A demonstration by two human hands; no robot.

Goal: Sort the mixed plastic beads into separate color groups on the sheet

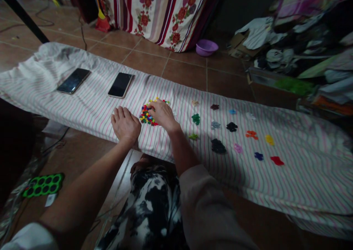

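Note:
My left hand (125, 125) lies flat on the striped cloth, fingers stretched out, just left of a mixed heap of small coloured pieces (147, 118). Over that heap is my right hand (163, 114), its thumb and fingertips pressed together among the pieces. Whatever is between those fingertips is too small to make out. To the right, small piles sorted by colour sit on the cloth, among them dark green pieces (195, 118), black pieces (232, 127), orange pieces (252, 134), yellow pieces (269, 139) and red pieces (277, 160).
Two phones, one dark (74, 81) and one light-edged (120, 85), lie left on the cloth-covered surface (311, 161). Beyond it, a purple basin (206, 47) rests on the tiled floor. Clothes (256, 33) are heaped at the right. A green object with round holes (43, 185) is lower left.

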